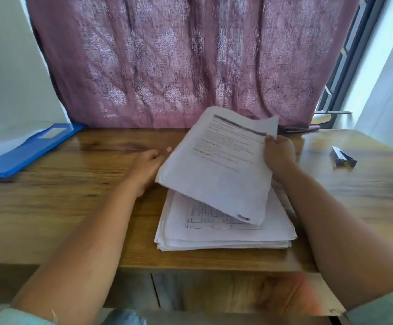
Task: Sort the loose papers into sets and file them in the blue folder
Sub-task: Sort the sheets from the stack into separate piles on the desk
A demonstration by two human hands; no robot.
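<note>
1. Lifted sheets [216, 170]: a thin printed batch, raised and tilted above the stack. Its far right corner is pinched by the right hand [278, 152], fingers curled over the edge. Its long axis runs from that far corner down toward the near edge of the table.
2. Left hand [147, 166]: at the left edge of the lifted sheets, fingers reaching under it. Whether they grip the paper or only support it cannot be told, as the sheet hides the fingertips.
3. Stack of loose papers [223, 233]: flat on the wooden table [73, 207], directly beneath the lifted sheets, a ruled table printed on its top page.
4. Blue folder [26, 151]: lies open at the far left of the table, well apart from both hands, with the left hand the nearer one. Judgement: filing calls for a leftward carry across the table.
5. Small wrapped item [343, 157]: far right of the table, apart from the papers; its nature is unclear.
</note>
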